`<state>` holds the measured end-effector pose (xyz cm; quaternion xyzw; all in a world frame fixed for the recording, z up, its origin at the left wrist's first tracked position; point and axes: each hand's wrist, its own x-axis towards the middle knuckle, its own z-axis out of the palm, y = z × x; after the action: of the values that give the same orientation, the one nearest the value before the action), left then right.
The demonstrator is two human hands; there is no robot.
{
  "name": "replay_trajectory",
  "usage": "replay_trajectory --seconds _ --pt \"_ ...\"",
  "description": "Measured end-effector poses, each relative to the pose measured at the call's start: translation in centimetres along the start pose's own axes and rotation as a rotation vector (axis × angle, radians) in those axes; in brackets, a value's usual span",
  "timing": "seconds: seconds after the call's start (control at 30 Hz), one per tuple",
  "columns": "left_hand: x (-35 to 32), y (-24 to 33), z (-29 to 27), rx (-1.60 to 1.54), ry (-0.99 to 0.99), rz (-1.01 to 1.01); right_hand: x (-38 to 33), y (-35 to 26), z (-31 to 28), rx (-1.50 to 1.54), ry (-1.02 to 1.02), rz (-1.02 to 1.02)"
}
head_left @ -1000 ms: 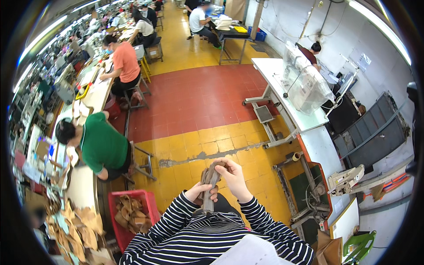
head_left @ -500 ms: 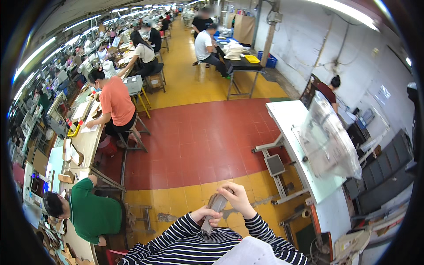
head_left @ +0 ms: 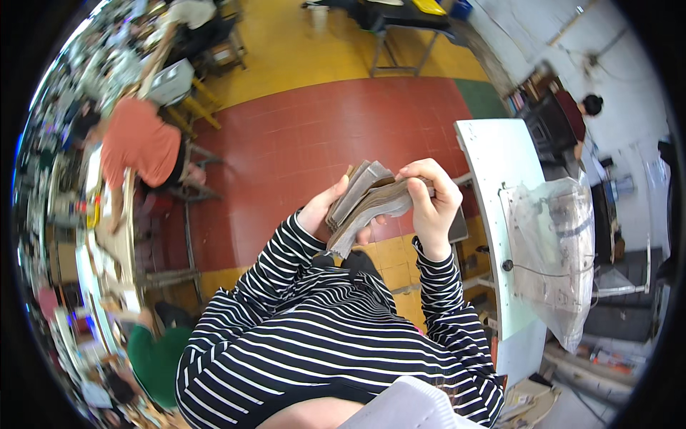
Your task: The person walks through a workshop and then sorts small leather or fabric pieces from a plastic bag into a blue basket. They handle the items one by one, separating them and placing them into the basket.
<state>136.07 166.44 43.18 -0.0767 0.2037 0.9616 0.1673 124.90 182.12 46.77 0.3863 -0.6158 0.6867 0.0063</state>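
A thick bundle of flat grey-brown strips (head_left: 373,201), perhaps leather or fabric pieces, is held in front of my striped top. My left hand (head_left: 327,207) is wrapped round its lower left part, with fingertips showing underneath. Thumb and fingers of my right hand (head_left: 433,200) pinch the upper right end of some strips. These strips curve away to the right, so the bundle is split into two fanned parts. Their layered edges show between my hands.
To my right stands a white table (head_left: 493,164) with a clear plastic-wrapped package (head_left: 554,250). On the left, a person in an orange shirt (head_left: 143,139) and one in a green shirt (head_left: 168,357) sit along a workbench. A dark table (head_left: 407,18) stands ahead.
The view has tipped downward. The bundle, earlier closed together between both hands, is now fanned apart, with my right hand bending part of it to the right.
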Motion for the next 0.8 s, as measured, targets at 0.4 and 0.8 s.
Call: replay_trajectory --seconds 0.4,0.8 --pt "36.9 16.9 -2.4 0.444 -0.303 -0.152 23.4 20.2 -15.3 0.116 0.220 0.368" --pt "66.2 36.4 -4.2 0.247 -0.247 -0.007 53.4 42.2 -27.0 0.249 0.061 0.364"
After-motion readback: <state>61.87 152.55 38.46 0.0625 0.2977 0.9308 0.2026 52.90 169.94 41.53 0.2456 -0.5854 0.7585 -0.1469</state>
